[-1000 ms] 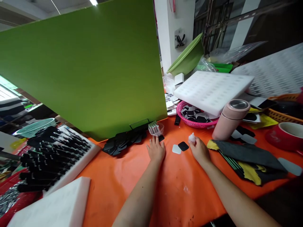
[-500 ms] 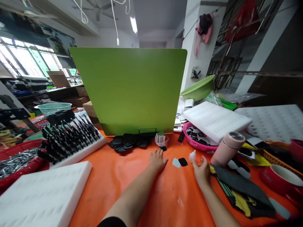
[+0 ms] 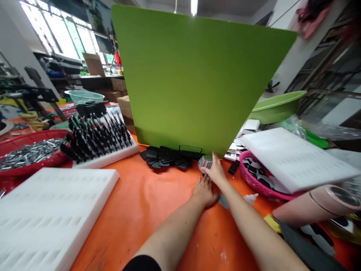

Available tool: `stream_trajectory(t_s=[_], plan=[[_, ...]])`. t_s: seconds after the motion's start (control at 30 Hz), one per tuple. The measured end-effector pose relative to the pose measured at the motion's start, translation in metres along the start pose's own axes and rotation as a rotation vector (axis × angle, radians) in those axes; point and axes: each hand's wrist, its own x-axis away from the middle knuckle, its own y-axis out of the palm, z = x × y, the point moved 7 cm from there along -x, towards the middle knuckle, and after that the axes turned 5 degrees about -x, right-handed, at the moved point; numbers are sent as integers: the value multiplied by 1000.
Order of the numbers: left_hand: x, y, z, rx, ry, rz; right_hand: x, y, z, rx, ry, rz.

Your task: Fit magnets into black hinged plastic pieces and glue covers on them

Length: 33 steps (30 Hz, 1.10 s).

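Note:
My right hand (image 3: 217, 172) reaches to the foot of the green board and closes round a small clear cup (image 3: 204, 162) filled with short pale rods. Its thumb lies at the near side of the cup. Just in front, my left hand (image 3: 203, 192) rests on the orange tabletop (image 3: 135, 210), holding nothing visible, fingers stretched out towards the cup. A thin grey plate (image 3: 223, 201) shows partly between my arms. Beyond the right forearm a small white squeeze bottle (image 3: 250, 198) lies on its side. Black flat plates (image 3: 166, 157) are heaped left of the cup.
A tall green board (image 3: 191, 82) stands behind the hands. To the left are foam blocks (image 3: 56, 210), black-handled pieces standing in foam (image 3: 98, 131) and a red basin (image 3: 60, 156) of metal parts. On the right are a pink basket (image 3: 249, 180), a foam slab (image 3: 299, 158) and a pink flask (image 3: 310, 207).
My right hand has let go of the small squeeze bottle and moved left and forward to the clear cup. My left hand stays on the table. The camera view has shifted and tilted down.

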Motion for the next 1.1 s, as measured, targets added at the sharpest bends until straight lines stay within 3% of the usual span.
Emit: stream_trajectory(t_s=[0.13,0.43,0.57,0.67,0.77,0.87,0.97,1.1], plan=[[1,-1,-1,46,-14,-10,-11,12,9,6,-6,-116],[10,-3,3,12,2,-77,-20,1,12,-38,20,-200],[8,-21,-2,-10,0,-46,-2,-10,30,-34,118,-96],[3,-51,-13,-37,-35,35,25,-11,44,-22,200,-45],[-12,-86,-18,-83,-29,137,51,0,43,-14,200,-95],[-41,-105,-8,-177,60,165,68,19,24,-11,95,-210],[-72,-99,-2,-248,82,108,77,36,10,24,28,-299],[-102,-80,-13,-240,33,6,83,50,14,79,41,-364]])
